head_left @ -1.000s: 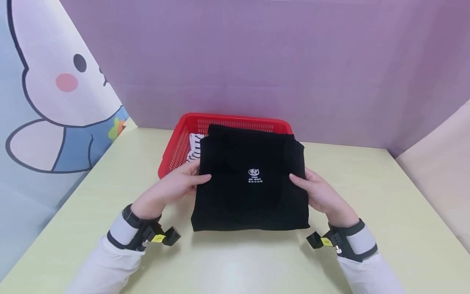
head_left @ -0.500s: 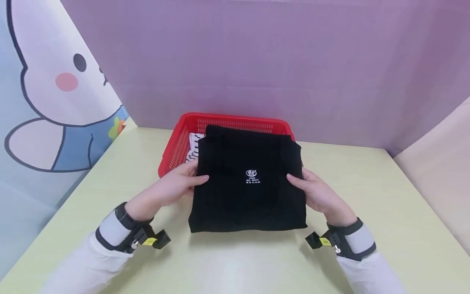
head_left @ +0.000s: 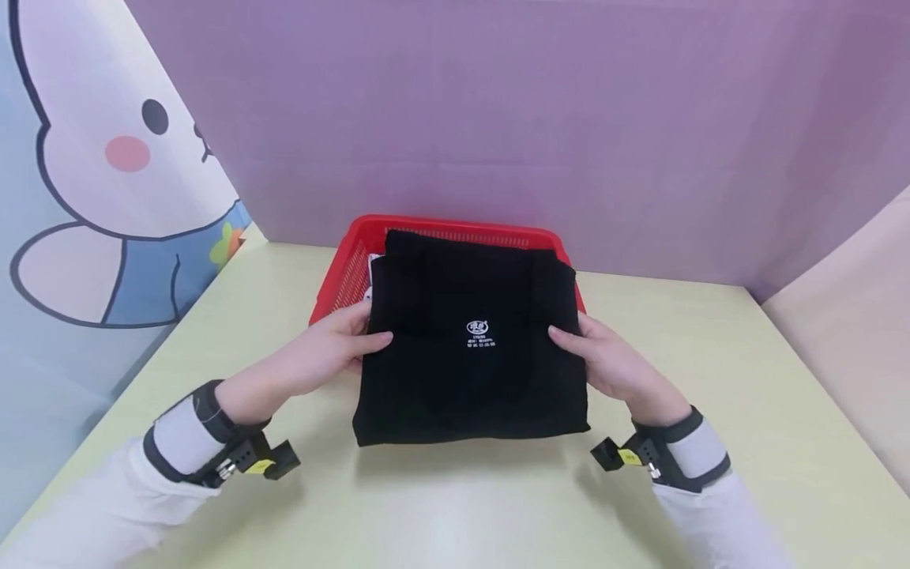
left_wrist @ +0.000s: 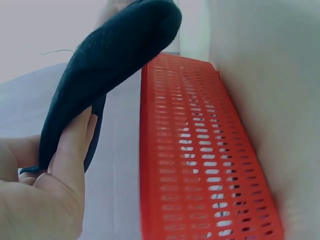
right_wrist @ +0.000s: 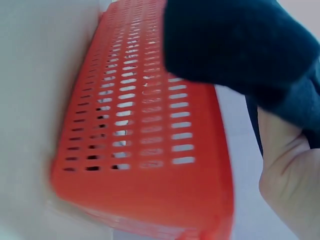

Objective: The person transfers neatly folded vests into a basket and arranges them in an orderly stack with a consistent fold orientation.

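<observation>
A folded black garment (head_left: 469, 379) with a small white printed label is held up in front of the red basket (head_left: 340, 276). My left hand (head_left: 330, 348) pinches its left edge, thumb on the front and fingers behind. At the opposite edge my right hand (head_left: 607, 359) grips it the same way, thumb on top. In the left wrist view the folded cloth (left_wrist: 110, 55) lies between thumb and fingers, beside the basket's slotted wall (left_wrist: 200, 150). The right wrist view shows the cloth (right_wrist: 235, 45) overlapping the basket wall (right_wrist: 150, 185). The garment hides most of the basket's inside.
A bit of white cloth with black marks (head_left: 368, 293) shows inside the basket on the left. The pale yellow table (head_left: 711, 356) extends on both sides. A purple curtain (head_left: 498, 111) hangs behind, and a cartoon-printed sheet (head_left: 78, 197) stands at the left.
Both hands have moved the black garment slightly left and a little up, so it covers more of the white cloth in the basket. My left forearm has swung outward to the left.
</observation>
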The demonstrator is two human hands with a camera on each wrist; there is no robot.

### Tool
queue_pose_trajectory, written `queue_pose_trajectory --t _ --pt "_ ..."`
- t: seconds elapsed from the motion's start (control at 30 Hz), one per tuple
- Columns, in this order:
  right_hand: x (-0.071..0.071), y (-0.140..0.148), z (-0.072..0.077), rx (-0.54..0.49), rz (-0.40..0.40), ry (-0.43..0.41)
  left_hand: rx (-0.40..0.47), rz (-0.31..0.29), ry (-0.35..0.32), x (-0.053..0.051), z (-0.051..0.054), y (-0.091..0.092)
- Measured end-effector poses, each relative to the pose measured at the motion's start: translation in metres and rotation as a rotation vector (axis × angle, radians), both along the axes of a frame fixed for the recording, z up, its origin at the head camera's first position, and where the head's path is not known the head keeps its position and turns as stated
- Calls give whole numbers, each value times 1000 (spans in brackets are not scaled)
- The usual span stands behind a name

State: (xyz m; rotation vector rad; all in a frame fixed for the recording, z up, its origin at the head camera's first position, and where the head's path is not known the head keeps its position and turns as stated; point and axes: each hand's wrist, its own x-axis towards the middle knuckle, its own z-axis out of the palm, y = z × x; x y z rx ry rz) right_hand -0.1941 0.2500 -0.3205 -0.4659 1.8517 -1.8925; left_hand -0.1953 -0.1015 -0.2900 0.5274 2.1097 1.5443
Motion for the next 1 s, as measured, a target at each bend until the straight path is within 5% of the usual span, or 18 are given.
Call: queue_pose_trajectory --t 0.27,0.5,1.0 --pt "-14 0 27 -9 2 -13 -34 15 57 -12 22 4" --pt "-27 1 51 43 -80 22 -30 46 88 -36 36 12" --pt "-66 -4 74 232 -120 101 -75 133 180 -77 48 25"
